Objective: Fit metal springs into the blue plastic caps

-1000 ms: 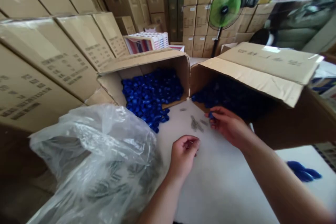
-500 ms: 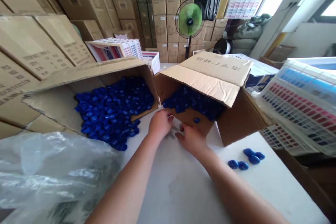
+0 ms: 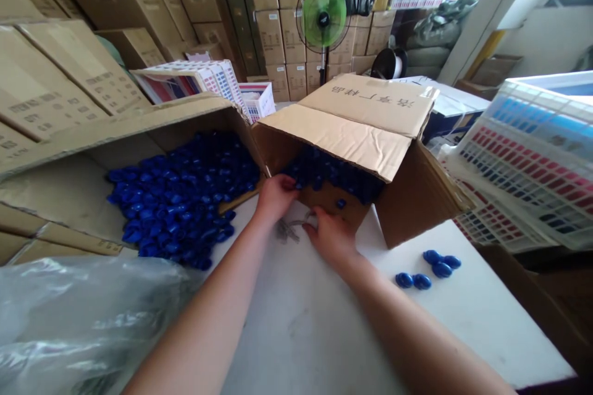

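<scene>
Grey metal bits [image 3: 287, 229] between both hands [image 3: 275, 197] [image 3: 330, 237]

From here I'm reading dark Chinese characters running upside down across the carton flap [image 3: 368, 95], though I can't make them out for certain. Printed blocks on the stacked cartons [image 3: 60, 68] are showing too small to read.
</scene>
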Action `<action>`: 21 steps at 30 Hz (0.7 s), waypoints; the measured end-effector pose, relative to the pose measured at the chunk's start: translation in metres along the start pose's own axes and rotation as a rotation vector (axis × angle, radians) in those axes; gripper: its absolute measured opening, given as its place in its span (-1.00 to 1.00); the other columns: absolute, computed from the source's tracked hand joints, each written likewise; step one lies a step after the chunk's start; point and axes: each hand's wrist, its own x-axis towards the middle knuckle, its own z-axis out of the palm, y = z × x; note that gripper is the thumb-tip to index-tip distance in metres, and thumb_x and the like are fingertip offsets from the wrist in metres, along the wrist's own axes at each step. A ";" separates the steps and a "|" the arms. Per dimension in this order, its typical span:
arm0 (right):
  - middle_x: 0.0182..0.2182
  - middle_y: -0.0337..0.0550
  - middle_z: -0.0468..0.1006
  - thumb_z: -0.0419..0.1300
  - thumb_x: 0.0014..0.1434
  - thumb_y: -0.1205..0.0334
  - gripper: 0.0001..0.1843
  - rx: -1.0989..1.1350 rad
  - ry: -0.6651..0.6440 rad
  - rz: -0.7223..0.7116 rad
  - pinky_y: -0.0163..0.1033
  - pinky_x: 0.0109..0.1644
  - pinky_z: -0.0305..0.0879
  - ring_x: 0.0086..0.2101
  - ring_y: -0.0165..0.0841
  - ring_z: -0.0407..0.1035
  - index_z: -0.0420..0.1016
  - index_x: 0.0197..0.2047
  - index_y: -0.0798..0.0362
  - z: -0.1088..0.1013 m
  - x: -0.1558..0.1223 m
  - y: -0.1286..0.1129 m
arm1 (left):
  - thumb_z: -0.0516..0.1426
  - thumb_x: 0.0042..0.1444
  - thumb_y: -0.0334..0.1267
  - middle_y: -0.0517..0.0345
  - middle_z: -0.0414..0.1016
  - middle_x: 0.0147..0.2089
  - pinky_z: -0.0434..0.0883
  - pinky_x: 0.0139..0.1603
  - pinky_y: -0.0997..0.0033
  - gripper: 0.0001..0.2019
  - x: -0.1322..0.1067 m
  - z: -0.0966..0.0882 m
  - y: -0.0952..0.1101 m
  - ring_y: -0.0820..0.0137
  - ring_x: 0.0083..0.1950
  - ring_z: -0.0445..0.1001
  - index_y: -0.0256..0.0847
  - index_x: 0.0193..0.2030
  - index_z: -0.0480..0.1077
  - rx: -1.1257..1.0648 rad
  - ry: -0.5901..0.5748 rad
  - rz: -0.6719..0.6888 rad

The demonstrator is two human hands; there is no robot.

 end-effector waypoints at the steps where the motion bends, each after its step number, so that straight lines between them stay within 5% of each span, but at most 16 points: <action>1: -0.14 -0.04 0.41 0.01 0.27 -0.06 -0.46 -0.003 -0.003 -0.016 -0.32 0.07 0.22 -0.14 -0.41 0.33 0.27 0.24 -0.04 0.000 0.000 0.000 | 0.27 -0.14 -0.28 0.02 0.55 -0.28 0.41 -0.26 0.44 -0.71 -0.005 -0.005 -0.001 0.38 -0.32 0.51 -0.31 -0.21 0.47 -0.065 0.009 -0.014; 3: -0.11 -0.08 0.40 -0.03 0.31 0.01 -0.51 -0.024 -0.031 -0.061 -0.33 0.07 0.21 -0.13 -0.43 0.33 0.25 0.27 -0.12 -0.002 0.000 0.001 | 0.29 -0.14 -0.20 0.06 0.54 -0.27 0.46 -0.24 0.42 -0.65 -0.022 -0.014 0.000 0.41 -0.32 0.52 -0.29 -0.18 0.45 -0.263 0.013 -0.061; 6: -0.06 -0.12 0.37 -0.14 0.36 0.10 -0.56 -0.071 -0.064 -0.121 -0.33 0.08 0.20 -0.08 -0.43 0.31 0.27 0.24 -0.21 -0.004 0.000 0.001 | 0.31 -0.15 -0.30 0.11 0.55 -0.30 0.52 -0.09 0.35 -0.65 -0.058 -0.028 0.003 0.37 -0.23 0.58 -0.26 -0.15 0.45 -0.879 -0.052 -0.255; 9: 0.00 -0.15 0.32 -0.14 0.36 0.09 -0.60 -0.089 -0.052 -0.168 -0.34 0.09 0.19 -0.05 -0.44 0.28 0.35 0.17 -0.21 -0.006 0.002 0.002 | 0.23 -0.03 -0.39 0.11 0.58 -0.29 0.55 -0.13 0.43 -0.64 -0.094 -0.038 0.003 0.43 -0.26 0.58 -0.22 -0.03 0.44 -1.150 -0.039 -0.365; 17: -0.07 -0.12 0.35 0.05 0.28 0.04 -0.64 0.343 0.079 -0.196 -0.51 0.06 0.13 -0.08 -0.57 0.23 0.43 -0.03 0.13 0.001 0.009 0.008 | 0.14 0.04 -0.46 0.11 0.59 -0.23 0.57 -0.23 0.57 -0.79 -0.125 -0.030 -0.011 0.52 -0.31 0.57 -0.23 -0.16 0.46 -1.377 -0.054 -0.475; 21: -0.08 -0.08 0.39 0.05 0.22 -0.05 -0.45 0.839 -0.069 -0.098 -0.60 -0.24 0.11 -0.30 -0.68 0.23 0.33 0.13 0.18 0.005 0.015 0.011 | 0.18 0.01 -0.47 0.06 0.60 -0.21 0.56 -0.17 0.55 -0.76 -0.124 -0.025 -0.015 0.48 -0.25 0.59 -0.24 -0.15 0.46 -1.343 -0.047 -0.438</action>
